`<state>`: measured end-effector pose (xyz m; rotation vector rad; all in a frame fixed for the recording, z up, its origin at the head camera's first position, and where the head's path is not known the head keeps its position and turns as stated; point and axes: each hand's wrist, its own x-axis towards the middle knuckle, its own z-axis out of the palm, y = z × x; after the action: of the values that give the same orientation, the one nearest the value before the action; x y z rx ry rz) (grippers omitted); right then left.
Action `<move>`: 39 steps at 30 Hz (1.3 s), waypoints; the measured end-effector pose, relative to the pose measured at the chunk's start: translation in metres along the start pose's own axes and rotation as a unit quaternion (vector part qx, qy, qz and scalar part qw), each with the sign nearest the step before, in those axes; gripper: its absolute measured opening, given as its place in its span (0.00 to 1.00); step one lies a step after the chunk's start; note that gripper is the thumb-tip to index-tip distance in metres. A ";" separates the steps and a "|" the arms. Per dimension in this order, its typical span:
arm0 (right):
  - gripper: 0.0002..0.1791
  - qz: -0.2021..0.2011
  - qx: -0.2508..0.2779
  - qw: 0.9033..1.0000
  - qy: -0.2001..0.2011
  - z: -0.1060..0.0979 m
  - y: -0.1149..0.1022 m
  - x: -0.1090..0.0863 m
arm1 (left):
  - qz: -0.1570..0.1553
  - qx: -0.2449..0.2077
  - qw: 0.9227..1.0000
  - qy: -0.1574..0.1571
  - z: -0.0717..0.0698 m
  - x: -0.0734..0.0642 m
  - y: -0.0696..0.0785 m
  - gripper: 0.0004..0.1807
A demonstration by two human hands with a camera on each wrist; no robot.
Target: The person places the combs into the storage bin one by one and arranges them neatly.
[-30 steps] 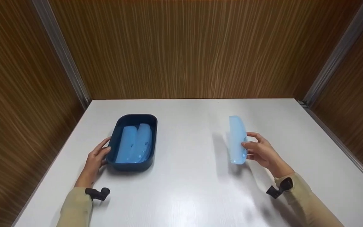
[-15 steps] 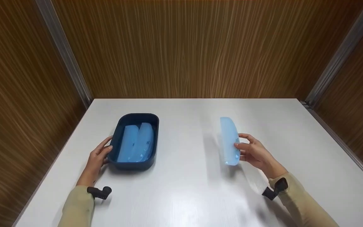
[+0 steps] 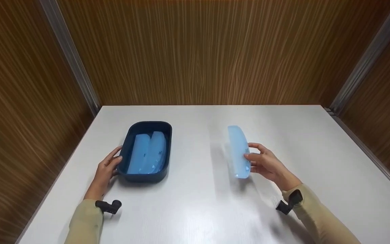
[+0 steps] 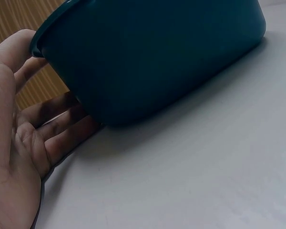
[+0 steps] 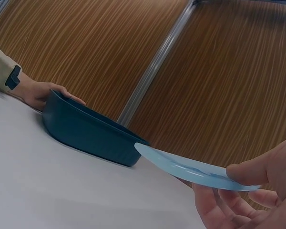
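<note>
A dark blue box stands on the left of the table, holding two light-blue, half-moon plastic pieces with small dark marks, side by side. My left hand holds the box by its left side. In the left wrist view its thumb is at the rim and other fingers touch the lower wall. My right hand pinches a similar thin, curved light-blue piece by its right edge, thumb on one face and fingers behind. In the right wrist view this piece is above the table.
The white table lies between both hands. Wood-grain panels close off the back and both sides, with metal strips at the corners. A black wrist camera sits at each cuff.
My right hand has carried the light-blue piece leftward, toward the box. The left hand stays at the box; the small shift there matches the whole view moving slightly.
</note>
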<state>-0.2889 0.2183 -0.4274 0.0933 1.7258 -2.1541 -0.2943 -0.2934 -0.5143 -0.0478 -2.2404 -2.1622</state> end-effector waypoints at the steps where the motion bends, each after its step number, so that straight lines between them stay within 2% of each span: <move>1: 0.32 0.000 0.001 1.000 -0.002 0.001 0.000 0.001 | 0.000 0.000 1.000 0.000 0.000 0.000 0.000 0.28; 10: 0.31 -0.005 0.006 0.999 -0.035 0.018 0.005 0.006 | 0.000 0.006 1.000 0.009 -0.001 0.001 -0.002 0.27; 30: 0.32 -0.005 0.006 0.998 -0.060 0.051 0.006 0.018 | 0.000 0.010 1.000 0.012 0.001 0.003 0.000 0.26; 39: 0.32 -0.007 0.011 0.996 -0.085 0.067 0.008 0.024 | 0.005 -0.001 1.000 0.005 0.003 0.004 0.002 0.28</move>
<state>-0.2961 0.1471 -0.4251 -0.0945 1.6114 -2.1248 -0.2987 -0.2906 -0.5124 -0.0487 -2.2283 -2.1541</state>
